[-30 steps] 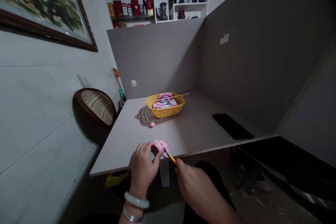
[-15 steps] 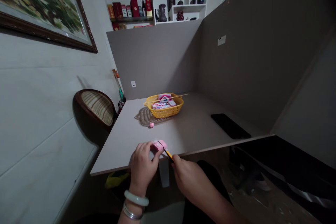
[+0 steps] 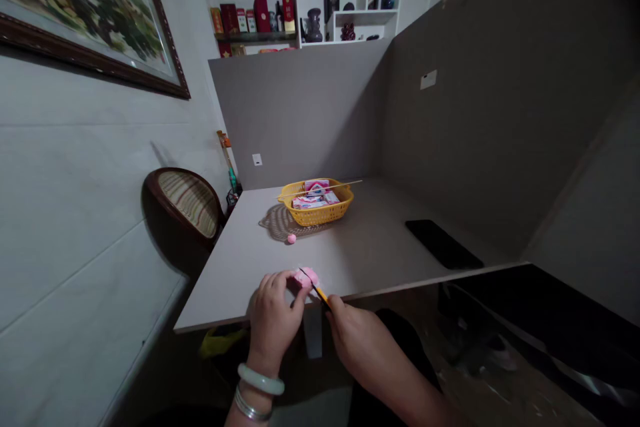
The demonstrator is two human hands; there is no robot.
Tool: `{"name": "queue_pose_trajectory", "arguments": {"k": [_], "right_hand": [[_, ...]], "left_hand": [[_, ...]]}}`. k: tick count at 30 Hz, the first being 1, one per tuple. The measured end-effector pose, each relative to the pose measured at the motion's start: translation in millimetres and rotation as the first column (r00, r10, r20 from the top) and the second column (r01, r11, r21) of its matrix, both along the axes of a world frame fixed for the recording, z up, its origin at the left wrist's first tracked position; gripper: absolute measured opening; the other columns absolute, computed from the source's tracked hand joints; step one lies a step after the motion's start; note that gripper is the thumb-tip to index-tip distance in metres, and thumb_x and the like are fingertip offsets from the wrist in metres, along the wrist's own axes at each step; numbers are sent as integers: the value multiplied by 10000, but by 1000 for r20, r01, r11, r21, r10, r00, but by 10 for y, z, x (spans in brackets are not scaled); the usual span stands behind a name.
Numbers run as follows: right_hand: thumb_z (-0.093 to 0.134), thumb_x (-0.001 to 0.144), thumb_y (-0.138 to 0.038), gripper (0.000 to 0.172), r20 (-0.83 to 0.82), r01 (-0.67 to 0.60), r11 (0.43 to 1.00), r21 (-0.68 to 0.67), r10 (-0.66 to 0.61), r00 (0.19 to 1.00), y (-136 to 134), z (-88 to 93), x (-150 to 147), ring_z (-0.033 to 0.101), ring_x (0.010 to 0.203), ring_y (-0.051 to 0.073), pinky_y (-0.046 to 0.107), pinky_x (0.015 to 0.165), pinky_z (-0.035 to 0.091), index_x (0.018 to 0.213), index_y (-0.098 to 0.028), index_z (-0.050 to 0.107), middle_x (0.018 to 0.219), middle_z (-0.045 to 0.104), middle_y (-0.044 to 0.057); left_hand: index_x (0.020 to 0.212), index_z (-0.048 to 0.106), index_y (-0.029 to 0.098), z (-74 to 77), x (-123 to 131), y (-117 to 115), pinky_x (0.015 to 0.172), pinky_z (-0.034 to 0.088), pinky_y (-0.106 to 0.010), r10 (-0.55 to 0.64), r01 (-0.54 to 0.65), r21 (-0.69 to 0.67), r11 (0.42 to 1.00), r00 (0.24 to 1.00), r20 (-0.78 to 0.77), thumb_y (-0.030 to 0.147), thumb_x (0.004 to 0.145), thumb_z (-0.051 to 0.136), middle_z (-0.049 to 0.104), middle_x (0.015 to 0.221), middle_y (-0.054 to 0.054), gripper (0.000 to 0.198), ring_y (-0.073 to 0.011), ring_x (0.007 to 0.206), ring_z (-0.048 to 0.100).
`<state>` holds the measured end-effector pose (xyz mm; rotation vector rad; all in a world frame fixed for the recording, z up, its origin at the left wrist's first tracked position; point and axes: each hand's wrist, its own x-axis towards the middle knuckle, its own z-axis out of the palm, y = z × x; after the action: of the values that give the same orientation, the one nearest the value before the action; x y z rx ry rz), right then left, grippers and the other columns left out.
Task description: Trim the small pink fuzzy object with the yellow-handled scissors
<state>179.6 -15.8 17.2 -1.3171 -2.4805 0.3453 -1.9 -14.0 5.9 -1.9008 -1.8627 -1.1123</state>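
Note:
My left hand [image 3: 273, 323] is closed around a soft pink lump [image 3: 309, 277], probably clay, at the near edge of the pale table [image 3: 360, 260]. My right hand [image 3: 363, 347] grips a yellow-handled knife [image 3: 321, 296], and its dark blade lies pressed across the top of the lump. The fingers of my right hand hide the rear of the handle. A small pink ball [image 3: 291, 238] rests farther up the table, at the edge of a round woven mat [image 3: 277, 225].
A yellow basket [image 3: 320, 217] holds pink-and-white boxes, with a thin stick across it. A black phone [image 3: 443, 244] lies at the right. A partition stands behind and right of the table. A round-backed chair [image 3: 187, 203] stands by the left wall.
My right hand and the knife have shifted slightly left, with the blade further across the lump. The head view has drifted slightly. The pink ball and basket have not moved on the table.

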Motion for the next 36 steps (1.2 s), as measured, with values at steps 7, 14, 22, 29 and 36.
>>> {"name": "queue_pose_trajectory", "arguments": {"k": [7, 14, 22, 29, 36], "right_hand": [[351, 929, -71, 252, -2, -15, 1000, -14, 15, 1000, -85, -25, 107, 700, 745, 192, 261, 571, 355, 1014, -187, 558, 852, 716, 57], [372, 921, -49, 233, 25, 14, 1000, 12, -14, 1000, -25, -33, -15, 702, 729, 204, 273, 542, 325, 1000, -176, 551, 840, 717, 59], [345, 939, -63, 233, -14, 0, 999, 39, 1, 1000, -59, -112, 57, 692, 685, 181, 259, 530, 317, 961, -188, 541, 807, 710, 54], [362, 925, -55, 225, -27, 2, 999, 41, -1, 1000, 19, -97, -10, 688, 708, 171, 260, 546, 309, 971, -189, 538, 824, 711, 47], [366, 935, -84, 208, -10, -5, 1000, 29, 5, 1000, -34, -68, 81, 684, 714, 177, 271, 549, 305, 969, -191, 541, 835, 709, 48]], "left_hand": [[961, 598, 224, -11, -10, 0, 754, 495, -341, 3, -2, 15, 1000, 1000, -7, 432, 902, 594, 668, 918, -43, 217, -224, 880, 625], [940, 600, 228, 4, -8, -3, 747, 491, -346, -20, 20, -7, 1000, 999, 26, 437, 905, 589, 665, 906, -35, 213, -221, 877, 622], [953, 608, 219, -9, -11, 3, 754, 500, -351, -28, 27, 9, 1000, 999, 20, 436, 906, 588, 669, 925, -46, 223, -220, 883, 621], [961, 598, 218, -31, -30, 7, 769, 498, -368, -20, 20, 0, 1000, 999, 31, 458, 910, 574, 665, 925, -54, 247, -234, 896, 617], [965, 599, 224, -7, -26, 6, 771, 501, -362, -46, 47, -20, 999, 998, 30, 450, 910, 575, 667, 942, -54, 234, -234, 904, 620]]}}
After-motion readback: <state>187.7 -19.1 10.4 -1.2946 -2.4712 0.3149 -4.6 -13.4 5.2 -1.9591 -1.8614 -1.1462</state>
